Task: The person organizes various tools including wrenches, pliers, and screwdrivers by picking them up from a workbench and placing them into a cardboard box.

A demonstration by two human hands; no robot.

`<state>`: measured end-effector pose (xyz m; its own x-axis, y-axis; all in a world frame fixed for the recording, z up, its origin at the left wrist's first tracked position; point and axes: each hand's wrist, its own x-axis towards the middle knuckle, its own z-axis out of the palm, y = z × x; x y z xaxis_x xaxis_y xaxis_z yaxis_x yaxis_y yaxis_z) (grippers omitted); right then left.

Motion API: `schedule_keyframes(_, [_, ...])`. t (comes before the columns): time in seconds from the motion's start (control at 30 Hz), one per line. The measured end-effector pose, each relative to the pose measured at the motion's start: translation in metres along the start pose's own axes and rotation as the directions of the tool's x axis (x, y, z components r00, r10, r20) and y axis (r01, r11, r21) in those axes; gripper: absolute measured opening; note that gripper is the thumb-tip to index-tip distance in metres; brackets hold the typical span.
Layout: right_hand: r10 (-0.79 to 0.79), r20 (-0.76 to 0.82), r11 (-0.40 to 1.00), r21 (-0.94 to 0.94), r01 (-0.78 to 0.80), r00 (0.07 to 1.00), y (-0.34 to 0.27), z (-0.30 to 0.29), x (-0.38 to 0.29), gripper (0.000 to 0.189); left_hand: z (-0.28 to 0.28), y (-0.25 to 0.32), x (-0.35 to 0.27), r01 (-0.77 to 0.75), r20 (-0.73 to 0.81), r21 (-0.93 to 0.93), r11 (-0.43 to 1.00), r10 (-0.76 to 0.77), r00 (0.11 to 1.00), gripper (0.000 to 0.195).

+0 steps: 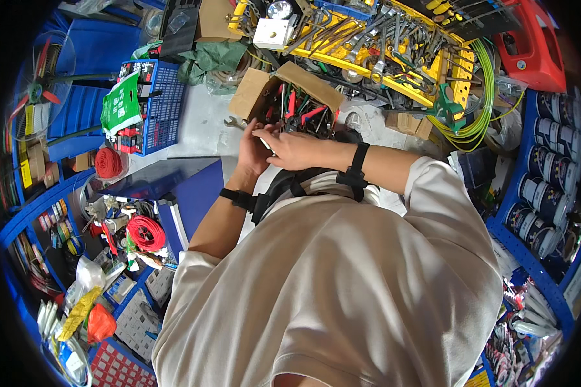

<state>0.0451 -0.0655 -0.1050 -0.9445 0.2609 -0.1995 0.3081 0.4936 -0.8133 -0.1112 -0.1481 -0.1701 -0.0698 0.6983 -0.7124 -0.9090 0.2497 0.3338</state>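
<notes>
My left hand (252,151) is half curled with its palm turned up, in front of an open cardboard box (310,86). My right hand (293,149) reaches across to meet it, fingers bent over a thin pale object (267,144). Only a narrow strip of that object shows, so its kind is unclear. Whether my left fingers also grip it is hidden. Inside the box lie pliers with red handles (291,104) and other hand tools. The jaw of an open-end wrench (233,123) pokes out just beyond my left hand.
Beyond the box, a yellow metal tray (341,60) is heaped with wrenches. A blue crate (162,109) of boxed goods stands at left, near a dark blue cabinet (201,186). Coiled yellow-green hose (486,96) lies at right, before shelves of cans (544,186).
</notes>
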Motion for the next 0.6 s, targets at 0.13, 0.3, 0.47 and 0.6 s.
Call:
schedule_keyframes(0.13, [-0.008, -0.128, 0.986, 0.162, 0.029, 0.992, 0.004, -0.009, -0.002, 0.046, -0.012, 0.018, -0.007, -0.093, -0.118, -0.076, 0.993, 0.084, 0.989, 0.027])
schedule_keyframes(0.3, [0.590, -0.248, 0.798, 0.037, -0.601, 0.768, 0.128, 0.004, 0.003, 0.049, -0.011, 0.035, -0.020, -0.071, -0.207, -0.048, 0.996, 0.060, 0.977, 0.034])
schedule_keyframes(0.47, [0.810, -0.035, 0.586, 0.016, -0.810, 0.586, 0.201, 0.064, 0.007, 0.077, -0.019, 0.024, -0.026, -0.066, -0.217, 0.173, 0.983, 0.103, 0.971, 0.027])
schedule_keyframes(0.6, [0.903, -0.116, 0.421, 0.035, -0.906, 0.415, 0.180, 0.078, 0.022, 0.071, -0.025, 0.015, -0.029, -0.085, -0.178, 0.280, 0.956, 0.139, 0.974, 0.027])
